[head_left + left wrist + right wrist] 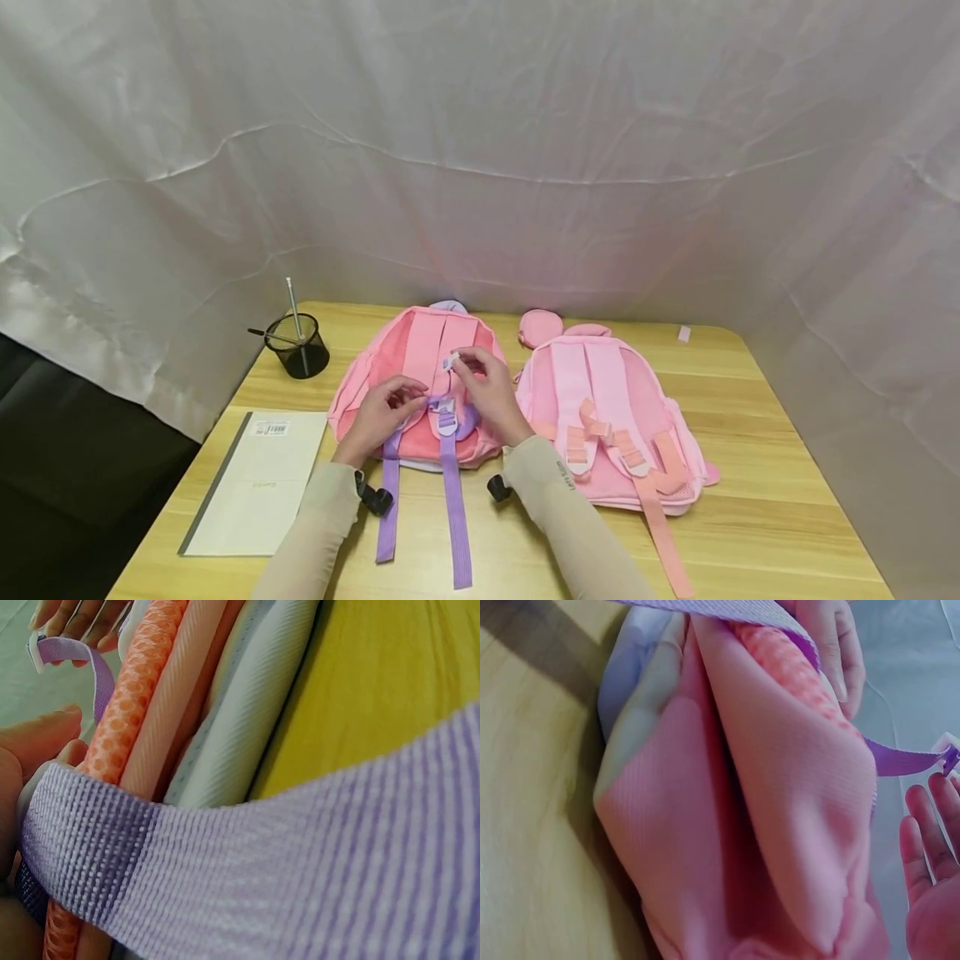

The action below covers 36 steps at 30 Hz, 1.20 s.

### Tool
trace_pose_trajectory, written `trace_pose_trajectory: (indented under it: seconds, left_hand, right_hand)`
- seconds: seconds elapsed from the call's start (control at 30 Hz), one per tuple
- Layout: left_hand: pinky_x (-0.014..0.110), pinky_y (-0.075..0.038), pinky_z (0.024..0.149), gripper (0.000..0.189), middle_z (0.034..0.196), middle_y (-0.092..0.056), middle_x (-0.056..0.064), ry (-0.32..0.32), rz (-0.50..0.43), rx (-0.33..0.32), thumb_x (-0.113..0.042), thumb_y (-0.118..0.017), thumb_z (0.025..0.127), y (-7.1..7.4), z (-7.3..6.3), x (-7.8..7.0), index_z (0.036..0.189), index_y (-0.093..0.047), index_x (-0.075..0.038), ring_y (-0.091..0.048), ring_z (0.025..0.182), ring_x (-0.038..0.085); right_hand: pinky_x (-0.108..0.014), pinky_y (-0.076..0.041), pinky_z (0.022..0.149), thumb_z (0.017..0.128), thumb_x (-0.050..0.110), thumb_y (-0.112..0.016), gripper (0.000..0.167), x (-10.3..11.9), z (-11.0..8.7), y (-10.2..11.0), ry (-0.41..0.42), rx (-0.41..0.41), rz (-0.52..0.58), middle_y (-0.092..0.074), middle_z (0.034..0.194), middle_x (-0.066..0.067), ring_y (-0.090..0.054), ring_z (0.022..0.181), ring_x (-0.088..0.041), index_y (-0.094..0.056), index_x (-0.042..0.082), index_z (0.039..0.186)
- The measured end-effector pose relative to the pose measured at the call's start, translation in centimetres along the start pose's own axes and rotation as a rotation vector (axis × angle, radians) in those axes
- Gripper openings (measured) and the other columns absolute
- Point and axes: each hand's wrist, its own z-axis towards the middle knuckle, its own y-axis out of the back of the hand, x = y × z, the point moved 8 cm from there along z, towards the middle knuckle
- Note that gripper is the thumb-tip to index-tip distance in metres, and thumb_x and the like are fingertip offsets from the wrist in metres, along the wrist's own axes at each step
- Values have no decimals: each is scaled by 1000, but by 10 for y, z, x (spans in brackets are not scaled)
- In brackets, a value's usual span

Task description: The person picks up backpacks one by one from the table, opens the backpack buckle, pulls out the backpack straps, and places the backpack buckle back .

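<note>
A pink backpack (467,335) lies with its back panel and shoulder straps facing up. My right hand (491,396) pinches a small white buckle (450,362) above it, with narrow purple webbing (907,762) running from the buckle to the bag. My left hand (382,417) is bent over the left shoulder strap, its thumb and index finger beside the purple webbing. Whether they grip it is hard to see. Another white buckle (447,419) sits on the right shoulder strap. Two purple strap tails (454,517) hang toward the front of the table.
On the right lies a lighter pink backpack (652,379) with orange straps (660,533) and a round pink pouch (540,328). A white notebook (258,492) and a black mesh pen cup (303,360) are on the left. The wooden table (780,467) meets grey curtains (480,167) behind.
</note>
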Motion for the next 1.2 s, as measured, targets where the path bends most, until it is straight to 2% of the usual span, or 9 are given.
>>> trace_pose_trajectory:
  seconds: [0.27, 0.37, 0.43, 0.6, 0.77, 0.87, 1.03, 1.2]
  left_hand:
    - [23, -51, 75, 17, 96, -73, 2, 2, 6, 12, -23, -79, 93, 0, 0, 0, 110, -75, -20, -62, 84, 18]
    - [23, -51, 75, 17, 95, -72, 1, -4, 9, 8, -21, -79, 93, -1, 1, 0, 109, -76, -20, -62, 83, 18]
    - [23, -50, 74, 16, 93, -72, 1, -9, 11, 3, -20, -80, 93, -1, 0, 0, 108, -76, -20, -62, 82, 18]
    - [23, -49, 73, 16, 92, -71, 1, -9, 24, -8, -18, -79, 93, -1, 0, 0, 108, -76, -19, -61, 80, 17]
    - [23, -48, 72, 18, 94, -71, 4, -3, 39, -23, -15, -79, 93, -2, 0, 0, 110, -75, -15, -60, 81, 17]
    - [23, -48, 72, 18, 94, -72, 5, -5, 39, -27, -14, -79, 92, -2, 0, 0, 110, -75, -13, -59, 81, 19]
    - [23, -48, 74, 16, 93, -72, 2, 0, 42, -14, -16, -79, 93, -2, 0, -1, 108, -76, -17, -60, 81, 17]
    - [24, -50, 74, 14, 92, -72, 0, 1, 40, -2, -18, -79, 93, -2, 0, -1, 107, -76, -21, -61, 82, 18]
  right_hand:
    - [-29, -57, 90, 102, 19, -66, 25, -3, 1, 14, 17, -33, -9, -74, 108, -13, -70, 97, -20, -70, 2, 120]
    - [-24, -57, 86, 102, 18, -66, 25, -9, 1, 19, -21, -44, 15, -73, 106, -14, -71, 98, -29, -70, 1, 120]
    - [-22, -56, 83, 102, 16, -66, 23, -13, 0, 22, -55, -55, 21, -73, 106, -15, -70, 96, -28, -71, 1, 119]
    - [-19, -52, 77, 101, 13, -68, 18, -24, 0, 27, -139, -70, 11, -74, 100, -17, -65, 90, -15, -72, 3, 115]
    - [-19, -55, 73, 97, 4, -67, 18, -31, -1, 28, -194, -70, 70, -75, 95, -25, -73, 88, -27, -71, -4, 114]
    - [-19, -56, 69, 95, -1, -67, 16, -34, -1, 30, -214, -76, 86, -74, 92, -25, -74, 80, -23, -71, -6, 110]
    - [-17, -51, 65, 92, -2, -67, 16, -37, 0, 36, -197, -113, -15, -74, 83, -16, -64, 70, -7, -74, -1, 107]
    - [-19, -45, 63, 90, 2, -69, 18, -41, -1, 43, -200, -144, -110, -71, 80, -7, -57, 67, -6, -76, 6, 106]
